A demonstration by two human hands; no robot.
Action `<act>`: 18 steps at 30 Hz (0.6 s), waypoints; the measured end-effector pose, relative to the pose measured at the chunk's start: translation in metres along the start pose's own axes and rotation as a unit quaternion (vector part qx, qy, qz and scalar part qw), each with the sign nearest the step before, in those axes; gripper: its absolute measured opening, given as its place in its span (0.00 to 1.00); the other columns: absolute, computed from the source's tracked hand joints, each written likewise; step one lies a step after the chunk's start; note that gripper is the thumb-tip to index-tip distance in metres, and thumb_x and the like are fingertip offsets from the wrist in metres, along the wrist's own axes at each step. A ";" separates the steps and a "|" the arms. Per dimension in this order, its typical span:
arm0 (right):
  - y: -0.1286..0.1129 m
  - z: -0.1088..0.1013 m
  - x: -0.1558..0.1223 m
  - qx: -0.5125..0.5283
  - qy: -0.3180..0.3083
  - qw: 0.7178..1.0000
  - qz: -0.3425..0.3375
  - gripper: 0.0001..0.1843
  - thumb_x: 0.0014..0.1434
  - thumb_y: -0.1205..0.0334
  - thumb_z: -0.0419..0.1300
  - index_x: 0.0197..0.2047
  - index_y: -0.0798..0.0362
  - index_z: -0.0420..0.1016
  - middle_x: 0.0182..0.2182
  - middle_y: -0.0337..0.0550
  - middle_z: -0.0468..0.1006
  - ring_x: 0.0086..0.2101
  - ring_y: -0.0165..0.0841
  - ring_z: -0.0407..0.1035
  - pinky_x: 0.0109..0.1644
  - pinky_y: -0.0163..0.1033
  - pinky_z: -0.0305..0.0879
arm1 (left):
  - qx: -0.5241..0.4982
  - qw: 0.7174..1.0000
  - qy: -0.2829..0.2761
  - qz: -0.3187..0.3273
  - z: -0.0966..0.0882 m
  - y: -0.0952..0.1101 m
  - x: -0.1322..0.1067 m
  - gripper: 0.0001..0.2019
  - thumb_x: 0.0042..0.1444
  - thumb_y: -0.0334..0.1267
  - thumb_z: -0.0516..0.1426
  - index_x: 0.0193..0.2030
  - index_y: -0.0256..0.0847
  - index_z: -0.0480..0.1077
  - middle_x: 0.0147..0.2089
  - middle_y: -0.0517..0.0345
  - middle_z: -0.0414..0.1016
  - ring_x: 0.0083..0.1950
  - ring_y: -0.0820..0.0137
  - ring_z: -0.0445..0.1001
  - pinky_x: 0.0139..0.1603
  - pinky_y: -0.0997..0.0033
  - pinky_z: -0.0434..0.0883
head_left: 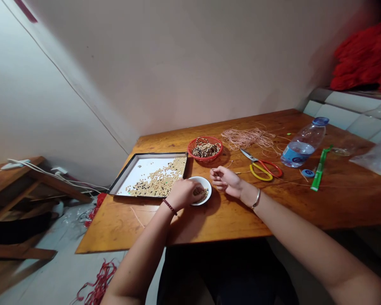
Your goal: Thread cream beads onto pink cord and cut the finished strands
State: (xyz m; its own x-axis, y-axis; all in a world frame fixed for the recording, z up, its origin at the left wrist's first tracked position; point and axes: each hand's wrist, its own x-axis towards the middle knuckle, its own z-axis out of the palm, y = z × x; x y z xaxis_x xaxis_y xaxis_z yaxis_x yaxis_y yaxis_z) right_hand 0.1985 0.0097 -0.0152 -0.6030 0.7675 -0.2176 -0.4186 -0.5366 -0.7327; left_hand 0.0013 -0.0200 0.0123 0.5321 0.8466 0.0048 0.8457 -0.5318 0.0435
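My left hand (183,193) reaches into a small white bowl (209,199) of beads, fingers bent downward and closed together. Its fingertips are among the beads, so what they grip is hidden. Just right of the bowl, my right hand (227,182) is raised above the table, thumb and index finger pinched on a thin cord (287,182). A few pale beads (238,173) appear on the cord near that hand. Left of the bowl lies a shallow black-rimmed tray (133,163) with many tan and some dark beads (158,180) scattered over its white bottom.
Behind the bowl stands a red basket (220,148) of strung beads. Loose pink cord (249,137), scissors (263,169), a water bottle (298,150), its blue cap (307,173) and a green packet (319,171) lie rightward. Red strands (101,281) lie on the floor.
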 end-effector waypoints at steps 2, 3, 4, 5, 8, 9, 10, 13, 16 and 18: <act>0.000 0.000 0.001 -0.051 0.020 0.998 0.000 0.12 0.57 0.58 0.51 0.24 0.53 0.57 0.15 0.27 0.49 0.14 0.21 0.36 0.18 0.30 0.33 | -0.011 1.000 0.008 -0.008 0.000 0.001 0.000 0.12 0.54 0.49 0.57 0.38 0.47 0.77 0.36 0.54 0.79 0.36 0.62 0.76 0.37 0.69 0.66; 0.001 0.000 0.001 -0.083 0.037 0.996 -0.008 0.14 0.57 0.56 0.52 0.24 0.52 0.57 0.15 0.26 0.49 0.14 0.21 0.36 0.18 0.30 0.32 | -0.018 1.000 0.013 -0.008 0.000 0.000 0.001 0.11 0.54 0.48 0.57 0.37 0.47 0.76 0.36 0.55 0.79 0.35 0.63 0.76 0.36 0.70 0.66; 0.002 0.000 0.002 -0.117 0.057 0.991 -0.020 0.15 0.57 0.54 0.53 0.24 0.52 0.58 0.14 0.26 0.49 0.14 0.21 0.37 0.18 0.30 0.32 | -0.025 0.999 0.019 -0.007 0.000 0.000 0.001 0.11 0.54 0.47 0.57 0.37 0.46 0.76 0.36 0.55 0.79 0.35 0.63 0.76 0.36 0.70 0.65; 0.003 0.000 0.003 -0.155 0.076 0.984 -0.037 0.15 0.56 0.52 0.54 0.24 0.52 0.59 0.14 0.26 0.48 0.14 0.21 0.37 0.18 0.31 0.31 | -0.034 0.999 0.024 -0.005 0.000 -0.002 0.001 0.10 0.55 0.46 0.57 0.38 0.46 0.76 0.36 0.55 0.79 0.35 0.64 0.76 0.35 0.71 0.65; 0.007 -0.001 0.008 -0.278 0.117 0.947 -0.111 0.18 0.53 0.47 0.56 0.23 0.53 0.63 0.13 0.27 0.50 0.15 0.22 0.41 0.19 0.32 0.34 | -0.077 0.996 0.039 -0.003 0.000 -0.009 0.002 0.09 0.55 0.42 0.57 0.39 0.44 0.76 0.37 0.55 0.80 0.35 0.65 0.76 0.35 0.72 0.65; 0.008 -0.002 0.010 -0.316 0.124 0.931 -0.137 0.20 0.52 0.45 0.56 0.22 0.53 0.64 0.13 0.28 0.52 0.16 0.22 0.43 0.19 0.33 0.35 | -0.100 0.994 0.044 -0.003 0.000 -0.012 0.002 0.09 0.55 0.40 0.57 0.40 0.44 0.76 0.37 0.56 0.80 0.35 0.66 0.76 0.35 0.73 0.65; 0.009 -0.003 0.012 -0.350 0.126 0.914 -0.161 0.21 0.52 0.44 0.56 0.21 0.54 0.64 0.13 0.29 0.53 0.16 0.23 0.44 0.20 0.33 0.37 | -0.127 0.991 0.051 -0.003 0.001 -0.015 0.003 0.09 0.56 0.39 0.57 0.40 0.44 0.77 0.37 0.56 0.80 0.35 0.67 0.76 0.36 0.73 0.65; 0.013 -0.007 0.015 -0.412 0.105 0.882 -0.204 0.24 0.52 0.42 0.56 0.19 0.54 0.64 0.16 0.33 0.57 0.19 0.24 0.49 0.23 0.34 0.43 | -0.204 0.976 0.077 -0.006 0.003 -0.023 0.004 0.09 0.57 0.40 0.57 0.40 0.43 0.77 0.37 0.58 0.80 0.35 0.70 0.76 0.36 0.74 0.65; 0.015 -0.008 0.015 -0.423 0.073 0.880 -0.203 0.26 0.51 0.40 0.56 0.18 0.54 0.62 0.17 0.33 0.56 0.21 0.25 0.49 0.25 0.34 0.45 | -0.271 0.957 0.103 -0.014 0.004 -0.025 0.005 0.10 0.57 0.43 0.58 0.39 0.41 0.77 0.36 0.56 0.80 0.34 0.71 0.75 0.35 0.74 0.66; 0.017 -0.008 0.014 -0.417 0.068 0.886 -0.191 0.26 0.51 0.39 0.56 0.19 0.54 0.61 0.17 0.33 0.54 0.21 0.24 0.47 0.25 0.34 0.44 | -0.322 0.940 0.114 -0.013 0.004 -0.024 0.005 0.11 0.56 0.43 0.58 0.39 0.39 0.77 0.37 0.54 0.80 0.35 0.71 0.74 0.35 0.74 0.67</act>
State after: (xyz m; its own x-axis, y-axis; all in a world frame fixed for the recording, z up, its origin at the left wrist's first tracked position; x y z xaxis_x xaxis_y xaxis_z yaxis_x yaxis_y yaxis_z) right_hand 0.1887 0.0143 -0.0355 -0.4141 0.9031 0.1138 0.1079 0.1729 -0.9790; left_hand -0.0159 -0.0033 0.0078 0.4267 0.8808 0.2052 0.6205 -0.4502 0.6421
